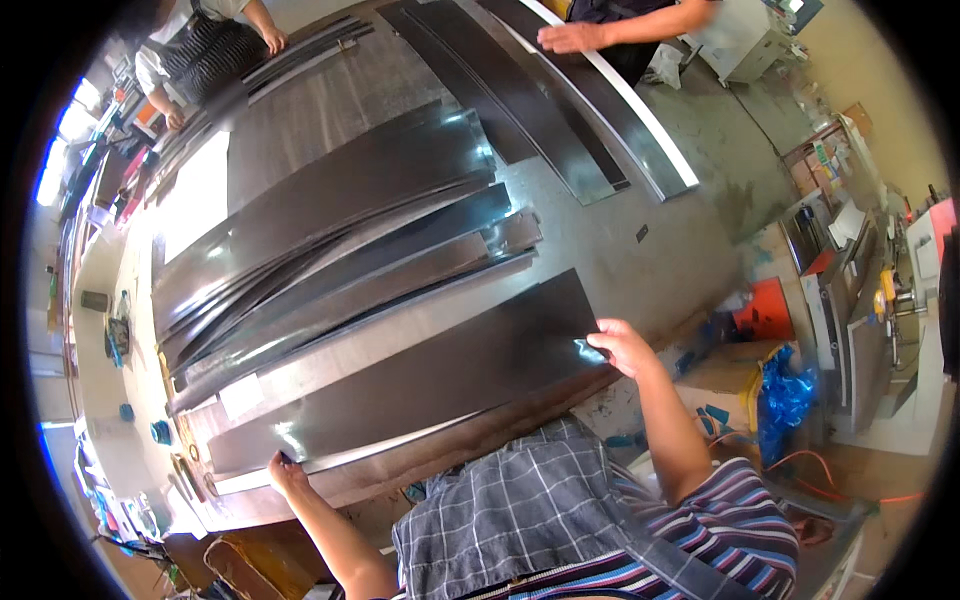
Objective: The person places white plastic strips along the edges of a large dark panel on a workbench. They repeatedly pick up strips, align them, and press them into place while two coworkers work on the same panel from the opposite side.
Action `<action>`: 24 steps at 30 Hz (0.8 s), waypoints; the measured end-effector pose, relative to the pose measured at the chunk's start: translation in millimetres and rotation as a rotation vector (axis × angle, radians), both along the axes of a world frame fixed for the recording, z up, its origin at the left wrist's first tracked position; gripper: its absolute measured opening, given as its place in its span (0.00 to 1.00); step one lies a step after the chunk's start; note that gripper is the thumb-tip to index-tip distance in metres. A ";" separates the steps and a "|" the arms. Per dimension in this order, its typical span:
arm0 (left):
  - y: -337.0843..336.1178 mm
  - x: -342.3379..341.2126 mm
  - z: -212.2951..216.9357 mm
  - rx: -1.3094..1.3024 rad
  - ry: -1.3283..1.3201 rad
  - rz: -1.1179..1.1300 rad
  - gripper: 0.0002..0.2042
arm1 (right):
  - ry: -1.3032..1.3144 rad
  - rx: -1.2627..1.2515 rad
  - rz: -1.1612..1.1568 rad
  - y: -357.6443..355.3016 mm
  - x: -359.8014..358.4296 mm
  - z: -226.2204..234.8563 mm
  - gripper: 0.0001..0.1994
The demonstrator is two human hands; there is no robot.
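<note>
A long dark sheet with a smooth, slightly shiny face lies slantwise before me over the near part of the table. My left hand pinches its near edge close to the left end, thumb on top. At the right end, my right hand is closed on the near corner, where the surface catches a bright glint. Whether the sheet rests on the table or is slightly raised, I cannot tell. Just beyond it lies a loose pile of similar dark strips, overlapping one another. The fingers under the sheet are hidden.
More long dark panels lie on the far side of the table, one beside a white strip. One co-worker's hand is over them; another person stands far left. An orange-red bin and blue plastic are at right.
</note>
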State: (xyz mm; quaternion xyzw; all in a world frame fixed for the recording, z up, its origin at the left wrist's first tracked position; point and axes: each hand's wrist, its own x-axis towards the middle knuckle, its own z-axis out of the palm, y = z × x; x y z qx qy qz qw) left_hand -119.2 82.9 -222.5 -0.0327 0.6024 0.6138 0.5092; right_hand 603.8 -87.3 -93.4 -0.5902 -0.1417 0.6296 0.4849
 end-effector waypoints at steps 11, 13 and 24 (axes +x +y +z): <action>-30.4 103.1 78.9 -0.752 1.355 -0.086 0.29 | -0.729 -0.242 0.272 14.9 -11.1 3.4 0.10; -36.8 140.8 98.8 -0.834 1.524 -0.037 0.32 | -1.163 -0.293 0.496 20.0 -12.2 22.5 0.11; 57.8 347.9 117.0 0.373 1.822 -1.003 0.30 | 0.026 0.204 -0.006 216.1 -43.2 11.2 0.20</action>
